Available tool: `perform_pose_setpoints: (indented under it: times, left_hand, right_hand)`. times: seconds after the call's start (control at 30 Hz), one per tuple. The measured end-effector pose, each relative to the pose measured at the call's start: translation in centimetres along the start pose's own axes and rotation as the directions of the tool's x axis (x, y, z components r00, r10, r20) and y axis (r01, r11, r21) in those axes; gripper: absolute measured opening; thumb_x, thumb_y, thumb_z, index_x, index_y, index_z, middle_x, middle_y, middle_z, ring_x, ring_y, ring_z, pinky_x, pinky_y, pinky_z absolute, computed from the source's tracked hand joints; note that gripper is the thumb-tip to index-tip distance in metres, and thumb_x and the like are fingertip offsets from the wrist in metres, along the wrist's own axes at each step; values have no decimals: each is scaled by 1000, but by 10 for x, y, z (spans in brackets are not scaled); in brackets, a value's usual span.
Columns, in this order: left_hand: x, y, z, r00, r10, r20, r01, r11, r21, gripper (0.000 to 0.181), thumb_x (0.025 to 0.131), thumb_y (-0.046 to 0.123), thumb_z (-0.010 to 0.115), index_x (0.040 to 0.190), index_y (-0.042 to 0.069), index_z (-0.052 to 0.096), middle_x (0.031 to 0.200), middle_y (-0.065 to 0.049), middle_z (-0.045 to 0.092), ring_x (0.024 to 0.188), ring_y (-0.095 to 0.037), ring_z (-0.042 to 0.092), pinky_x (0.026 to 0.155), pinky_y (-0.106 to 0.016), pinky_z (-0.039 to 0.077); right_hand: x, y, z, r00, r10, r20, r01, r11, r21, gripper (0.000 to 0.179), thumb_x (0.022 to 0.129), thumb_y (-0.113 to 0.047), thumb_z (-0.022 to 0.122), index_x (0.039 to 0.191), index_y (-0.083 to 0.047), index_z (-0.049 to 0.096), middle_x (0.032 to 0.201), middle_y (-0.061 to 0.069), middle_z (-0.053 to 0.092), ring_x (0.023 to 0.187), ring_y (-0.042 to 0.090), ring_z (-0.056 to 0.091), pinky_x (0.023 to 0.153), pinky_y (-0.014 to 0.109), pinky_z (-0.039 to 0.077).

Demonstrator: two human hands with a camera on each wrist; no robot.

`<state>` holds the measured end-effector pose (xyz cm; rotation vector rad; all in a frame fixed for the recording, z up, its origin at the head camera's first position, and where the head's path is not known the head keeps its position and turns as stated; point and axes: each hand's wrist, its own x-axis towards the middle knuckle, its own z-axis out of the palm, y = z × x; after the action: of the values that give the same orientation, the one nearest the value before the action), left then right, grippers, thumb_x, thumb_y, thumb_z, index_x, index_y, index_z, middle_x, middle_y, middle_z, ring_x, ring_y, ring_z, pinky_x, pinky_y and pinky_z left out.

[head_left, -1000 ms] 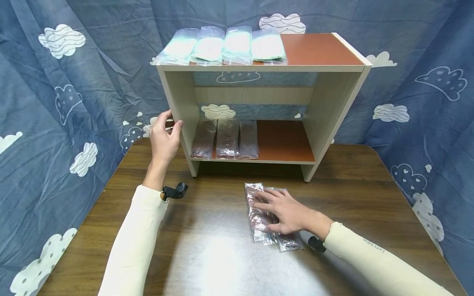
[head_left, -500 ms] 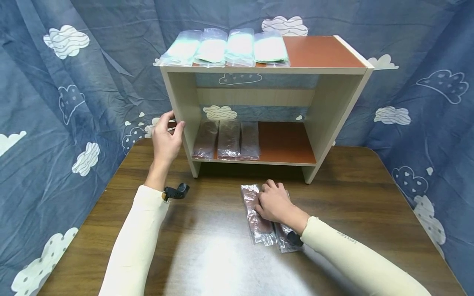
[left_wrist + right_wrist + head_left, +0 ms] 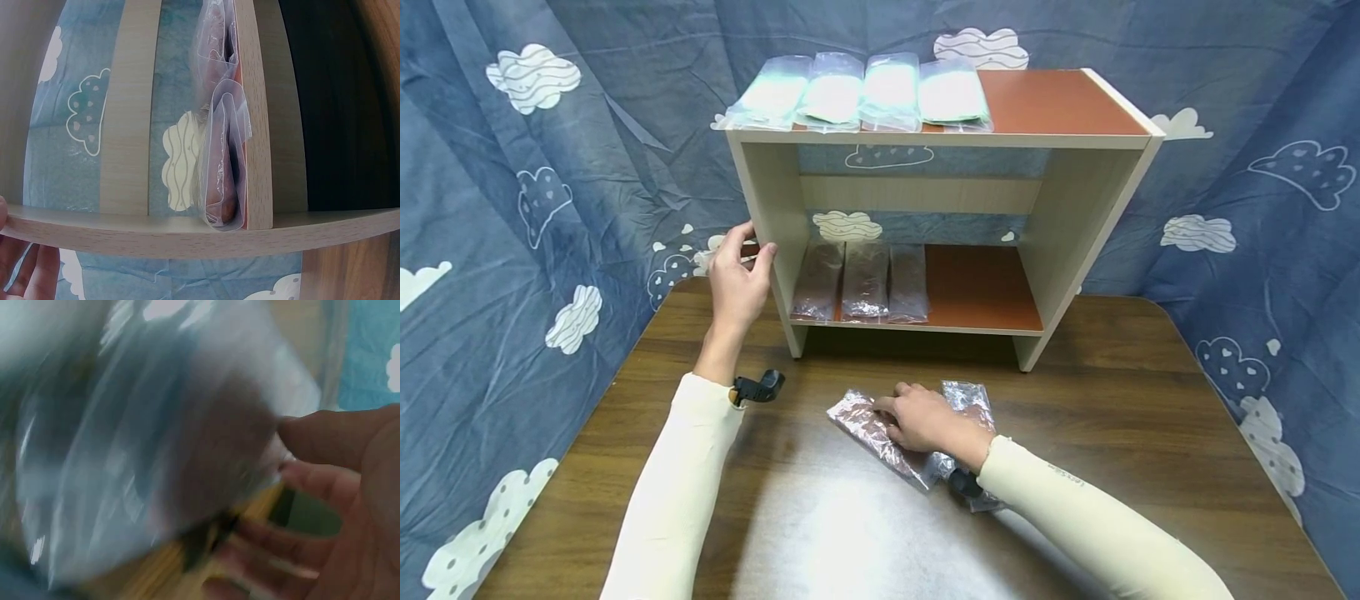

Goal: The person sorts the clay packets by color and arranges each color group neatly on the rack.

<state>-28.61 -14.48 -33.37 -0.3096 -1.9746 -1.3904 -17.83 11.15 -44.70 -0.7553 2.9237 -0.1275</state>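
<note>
My left hand (image 3: 739, 279) grips the front edge of the left side panel (image 3: 187, 240) of a small two-tier shelf (image 3: 951, 141), thumb on the inner side and fingers outside. My right hand (image 3: 922, 421) pinches a clear plastic packet with brownish-pink contents (image 3: 874, 429) between thumb and fingers, low over the table. In the right wrist view the packet (image 3: 219, 434) is blurred and its far end spreads past the fingertips. A second such packet (image 3: 966, 396) lies on the table, partly hidden under my right hand and wrist.
Three similar brownish packets (image 3: 865, 283) lie side by side on the shelf's lower board (image 3: 977, 287). On its top board (image 3: 1060, 104) lie several clear packets with pale green-white contents (image 3: 891, 92). A blue cloud-printed curtain (image 3: 647, 100) hangs behind the wooden table (image 3: 1112, 417).
My right hand has gone from lying spread over the two packets to pinching the left one, which has turned and shifted left, away from the other. My left hand stays on the shelf.
</note>
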Motion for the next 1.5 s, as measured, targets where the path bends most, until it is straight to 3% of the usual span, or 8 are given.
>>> perform_pose_setpoints:
  times: [0.17, 0.4, 0.6, 0.83, 1.07, 1.23, 1.4, 1.5]
  left_hand:
    - [-1, 0, -1, 1000, 1, 4, -1, 1000, 11, 31, 90, 4, 67, 120, -4, 65, 115, -21, 68, 98, -31, 71, 80, -17, 59]
    - [-1, 0, -1, 1000, 8, 4, -8, 1000, 12, 31, 90, 2, 66, 120, -5, 64, 116, -23, 67, 98, -34, 70, 78, -7, 54]
    - [0, 0, -1, 1000, 14, 4, -14, 1000, 11, 31, 90, 2, 67, 120, -6, 64, 116, -23, 68, 98, -34, 71, 83, -30, 61]
    - [-1, 0, 1, 1000, 11, 10, -11, 1000, 0, 31, 90, 3, 67, 121, -4, 64, 115, -22, 68, 98, -32, 71, 77, -5, 53]
    - [-1, 0, -1, 1000, 2, 7, -3, 1000, 5, 32, 90, 3, 67, 121, -5, 64, 115, -22, 68, 99, -32, 71, 82, -22, 60]
    - [0, 0, 0, 1000, 1, 7, -1, 1000, 4, 32, 91, 3, 66, 121, -5, 63, 115, -22, 68, 99, -32, 71, 84, -33, 61]
    - [-1, 1, 0, 1000, 4, 1, -4, 1000, 9, 31, 90, 2, 66, 121, -5, 64, 115, -22, 68, 98, -34, 71, 85, -43, 61]
    - [-1, 1, 0, 1000, 5, 2, -5, 1000, 9, 31, 90, 2, 66, 121, -5, 64, 115, -22, 68, 98, -34, 71, 84, -38, 61]
  right_hand:
    - [2, -17, -2, 990, 124, 63, -128, 989, 75, 62, 77, -35, 80, 128, -8, 58, 116, 15, 65, 103, 36, 65, 80, 51, 58]
    - [8, -19, 0, 958, 206, 200, -258, 925, 281, 34, 71, -30, 84, 88, -9, 63, 80, 5, 63, 72, 20, 60, 66, 34, 54]
    - [11, -19, 3, 970, 187, 156, -234, 896, 377, 36, 75, -19, 80, 101, -6, 58, 86, 7, 64, 77, 20, 61, 69, 35, 54]
    - [12, -14, 9, 974, 180, 135, -225, 795, 563, 39, 74, -7, 77, 109, -4, 59, 91, 11, 67, 76, 20, 64, 62, 31, 58]
    - [12, -10, 13, 978, 184, 96, -201, 727, 657, 34, 72, -4, 76, 103, -5, 61, 89, 10, 65, 77, 19, 61, 62, 31, 57]
    - [13, -8, 17, 969, 221, 114, -228, 606, 762, 36, 76, -1, 69, 111, 0, 59, 95, 13, 63, 78, 19, 59, 64, 29, 56]
    - [10, -6, 17, 967, 178, 185, -241, 382, 892, 33, 80, 1, 62, 112, 5, 54, 88, 5, 62, 68, 11, 56, 59, 21, 49]
    - [8, -4, 15, 977, 125, 174, -200, 245, 949, 33, 82, 3, 59, 113, 7, 50, 81, -1, 62, 65, 8, 57, 58, 20, 50]
